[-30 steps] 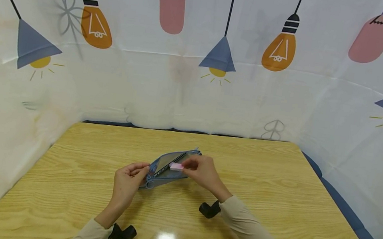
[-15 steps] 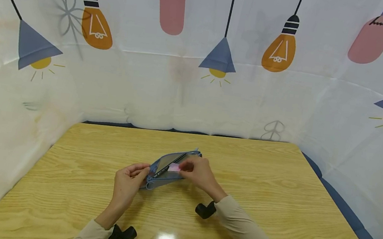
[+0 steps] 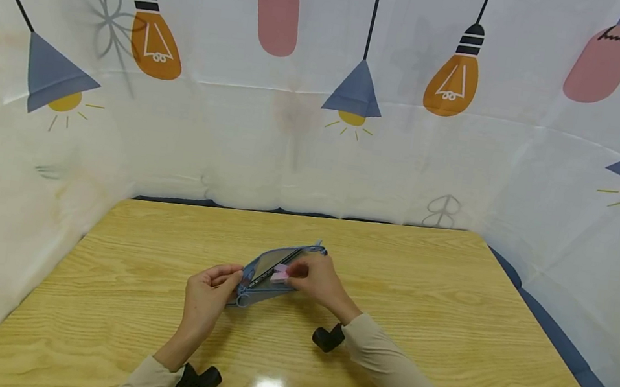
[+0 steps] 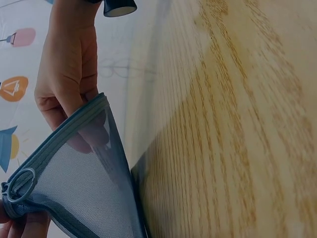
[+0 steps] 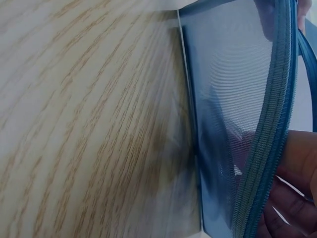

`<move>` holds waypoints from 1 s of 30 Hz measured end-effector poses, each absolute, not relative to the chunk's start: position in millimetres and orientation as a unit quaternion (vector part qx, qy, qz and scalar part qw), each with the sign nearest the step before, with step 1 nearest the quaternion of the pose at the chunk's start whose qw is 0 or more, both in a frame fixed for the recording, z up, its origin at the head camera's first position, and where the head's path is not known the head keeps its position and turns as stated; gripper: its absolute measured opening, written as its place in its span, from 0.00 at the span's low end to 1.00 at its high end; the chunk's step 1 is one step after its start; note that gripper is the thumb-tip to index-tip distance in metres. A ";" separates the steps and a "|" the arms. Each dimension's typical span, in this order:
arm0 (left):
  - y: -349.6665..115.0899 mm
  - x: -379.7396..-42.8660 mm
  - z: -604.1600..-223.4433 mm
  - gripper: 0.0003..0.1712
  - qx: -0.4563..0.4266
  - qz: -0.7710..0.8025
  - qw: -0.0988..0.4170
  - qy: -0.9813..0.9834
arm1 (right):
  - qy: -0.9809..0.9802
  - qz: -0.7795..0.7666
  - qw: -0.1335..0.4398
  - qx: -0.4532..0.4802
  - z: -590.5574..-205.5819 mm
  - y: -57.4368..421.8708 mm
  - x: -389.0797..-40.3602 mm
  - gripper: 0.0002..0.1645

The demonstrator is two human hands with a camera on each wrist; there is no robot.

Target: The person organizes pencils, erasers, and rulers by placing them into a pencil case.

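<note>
A blue mesh zip pouch [image 3: 266, 279] lies open on the wooden table [image 3: 447, 316], its mouth facing up. My left hand [image 3: 210, 295] pinches the pouch's near left corner by the zip end [image 4: 20, 186]. My right hand [image 3: 314, 282] pinches a small pink block [image 3: 279, 273] and holds it at the pouch's open mouth. A dark pen-like item shows inside the pouch. In the left wrist view the pouch mesh [image 4: 84, 193] hangs below the right hand [image 4: 69, 74]. The right wrist view shows the mesh wall [image 5: 233, 109] and zip band [image 5: 270, 124] close up.
A printed cloth screen [image 3: 323, 91] with lamp drawings surrounds the table on the far, left and right sides. Black wrist mounts [image 3: 198, 380] sit under both forearms. Bare table top lies to the right and at the front.
My right hand has moved the pink block left and down, from just above the pouch's edge into its open mouth. The left hand has kept its pinch on the corner.
</note>
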State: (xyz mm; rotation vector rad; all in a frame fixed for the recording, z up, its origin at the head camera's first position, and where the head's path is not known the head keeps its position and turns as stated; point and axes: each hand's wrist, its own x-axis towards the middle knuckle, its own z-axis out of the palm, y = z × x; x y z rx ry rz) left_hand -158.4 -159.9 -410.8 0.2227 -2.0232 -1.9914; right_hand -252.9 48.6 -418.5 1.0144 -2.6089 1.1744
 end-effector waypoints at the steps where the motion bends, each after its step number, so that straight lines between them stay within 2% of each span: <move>1: -159.9 -158.5 -410.7 0.12 0.077 -0.691 0.147 -0.703 | -0.858 0.386 0.054 0.334 -418.8 48.1 -253.2 0.06; 17: -160.9 -162.6 -412.2 0.12 0.091 -0.701 0.137 -0.694 | -0.857 0.390 0.053 0.333 -416.3 47.6 -251.5 0.07; 30: -161.7 -175.7 -415.0 0.10 0.071 -0.687 0.137 -0.710 | -0.854 0.406 0.083 0.315 -401.2 78.5 -248.3 0.06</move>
